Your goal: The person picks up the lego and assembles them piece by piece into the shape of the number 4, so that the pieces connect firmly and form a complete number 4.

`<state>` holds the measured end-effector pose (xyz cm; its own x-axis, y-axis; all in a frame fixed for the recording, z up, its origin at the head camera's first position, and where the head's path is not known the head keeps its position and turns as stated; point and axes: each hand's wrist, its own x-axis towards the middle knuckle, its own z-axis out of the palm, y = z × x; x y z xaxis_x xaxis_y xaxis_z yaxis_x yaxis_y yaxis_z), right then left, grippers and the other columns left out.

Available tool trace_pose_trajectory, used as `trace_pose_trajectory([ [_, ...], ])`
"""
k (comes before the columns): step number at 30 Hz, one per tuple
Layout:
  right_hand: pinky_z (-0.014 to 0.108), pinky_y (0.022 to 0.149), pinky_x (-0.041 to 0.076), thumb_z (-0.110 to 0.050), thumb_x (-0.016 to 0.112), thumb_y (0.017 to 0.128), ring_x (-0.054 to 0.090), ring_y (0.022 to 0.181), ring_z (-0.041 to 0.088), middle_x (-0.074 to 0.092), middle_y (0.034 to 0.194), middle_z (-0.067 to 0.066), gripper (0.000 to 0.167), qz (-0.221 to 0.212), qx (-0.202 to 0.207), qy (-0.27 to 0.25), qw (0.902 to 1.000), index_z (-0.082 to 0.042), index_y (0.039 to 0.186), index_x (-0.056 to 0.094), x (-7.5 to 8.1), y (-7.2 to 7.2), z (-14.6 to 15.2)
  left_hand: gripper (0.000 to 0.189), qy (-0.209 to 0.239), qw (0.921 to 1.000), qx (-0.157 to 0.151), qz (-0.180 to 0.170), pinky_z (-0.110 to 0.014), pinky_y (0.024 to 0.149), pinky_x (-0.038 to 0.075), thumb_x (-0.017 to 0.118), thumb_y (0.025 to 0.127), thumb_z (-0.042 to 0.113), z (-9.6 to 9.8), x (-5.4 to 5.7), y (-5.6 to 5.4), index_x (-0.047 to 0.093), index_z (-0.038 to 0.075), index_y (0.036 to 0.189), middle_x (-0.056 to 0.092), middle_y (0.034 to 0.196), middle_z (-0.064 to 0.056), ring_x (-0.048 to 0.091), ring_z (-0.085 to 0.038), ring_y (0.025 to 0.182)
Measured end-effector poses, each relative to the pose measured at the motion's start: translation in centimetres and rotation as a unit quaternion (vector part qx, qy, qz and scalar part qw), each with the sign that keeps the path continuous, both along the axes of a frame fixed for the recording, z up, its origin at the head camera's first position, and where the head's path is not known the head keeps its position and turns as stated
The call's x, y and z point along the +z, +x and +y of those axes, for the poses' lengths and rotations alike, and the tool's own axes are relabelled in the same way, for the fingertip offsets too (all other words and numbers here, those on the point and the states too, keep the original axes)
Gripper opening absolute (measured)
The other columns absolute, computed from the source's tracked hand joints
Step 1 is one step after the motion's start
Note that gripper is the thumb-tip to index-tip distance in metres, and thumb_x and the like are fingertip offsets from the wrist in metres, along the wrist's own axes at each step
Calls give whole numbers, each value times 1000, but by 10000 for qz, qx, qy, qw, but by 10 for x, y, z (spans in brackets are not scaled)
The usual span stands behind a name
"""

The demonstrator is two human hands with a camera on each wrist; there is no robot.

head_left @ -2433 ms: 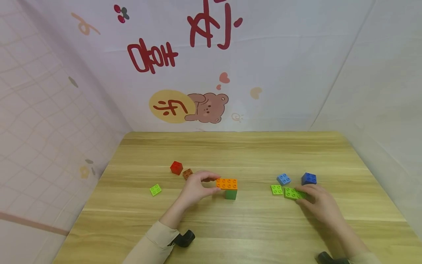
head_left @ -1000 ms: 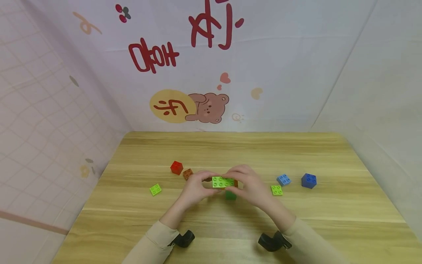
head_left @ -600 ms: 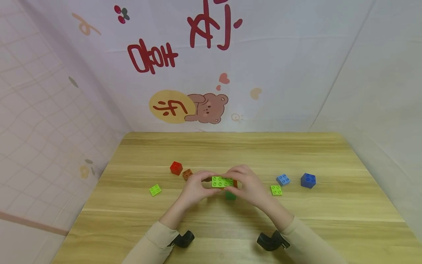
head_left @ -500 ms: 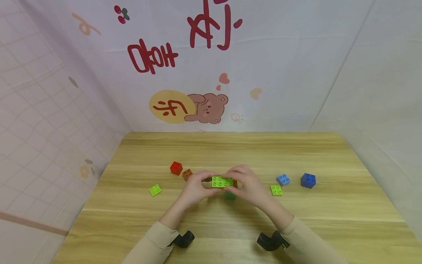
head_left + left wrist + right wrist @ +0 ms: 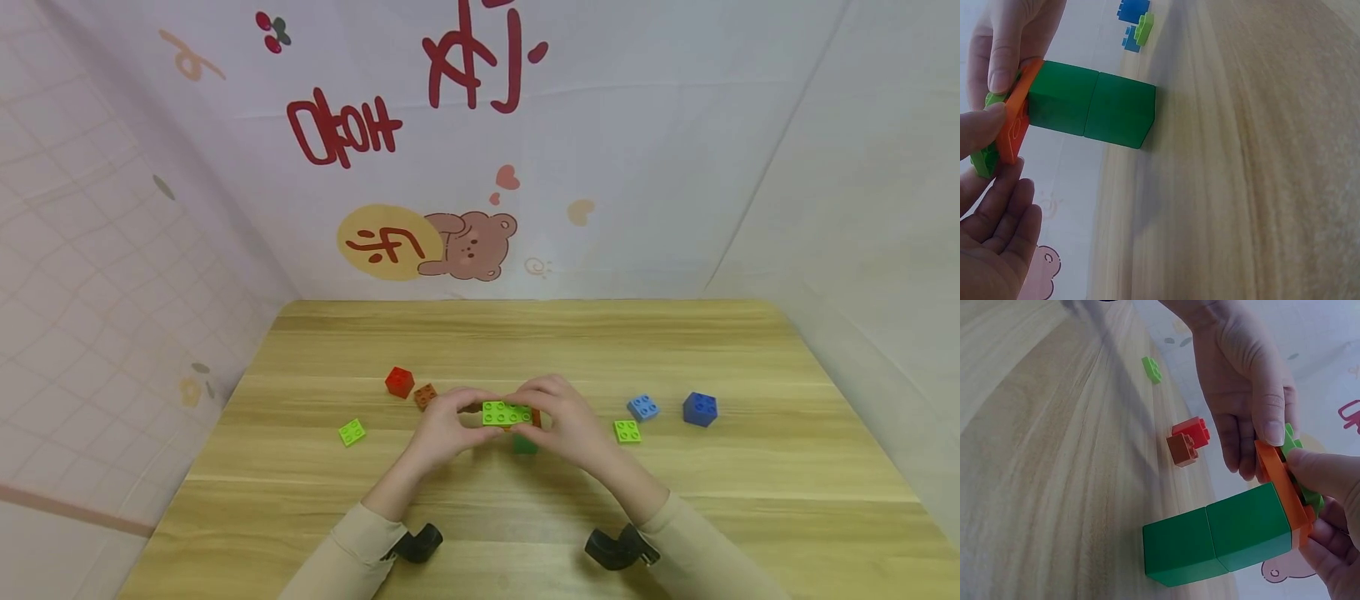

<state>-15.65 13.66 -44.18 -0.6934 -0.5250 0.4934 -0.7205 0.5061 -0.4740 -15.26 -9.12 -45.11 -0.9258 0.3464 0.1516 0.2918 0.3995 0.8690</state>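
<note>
Two dark green blocks stand stacked as a tower on the table, the upper one showing in the head view as a green block. On top lies a flat orange brick, reaching out past the tower to the left. A lime green eight-stud brick sits against the orange one's top, slightly offset to the left. My left hand grips the orange brick's left end, thumb in front and fingers behind. From the right, my right hand pinches the lime brick, its fingers hiding part of the studs.
Left of the hands lie a red block, a brown brick and a small lime plate. Over on the right are a light blue brick, another lime plate and a dark blue block. A printed cloth wall closes the far side.
My right hand picked the lime eight-stud brick up from the right side and carried it left onto the orange brick. Over the last second both hands stay nearly still.
</note>
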Motion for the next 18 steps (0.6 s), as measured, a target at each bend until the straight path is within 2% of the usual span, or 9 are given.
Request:
trace_pose_trajectory([
  [11, 44, 94, 50, -16, 89, 74, 57, 111, 22, 66, 117, 2, 51, -94, -36, -308, 9995, -7, 121, 69, -11, -1, 8, 38, -23, 10000, -22, -9, -47, 91, 49, 85, 80, 20, -1, 1, 0, 73, 16, 115, 67, 112, 2, 61, -23, 104],
  [18, 42, 87, 53, -12, 89, 73, 60, 107, 22, 67, 119, 2, 55, -503, -218, -583, 9968, -7, 124, 67, -20, 3, 22, 39, -98, 9999, -11, -103, -44, 93, 49, 86, 79, 18, 0, 1, -1, 73, 16, 115, 67, 112, 4, 60, -20, 104],
])
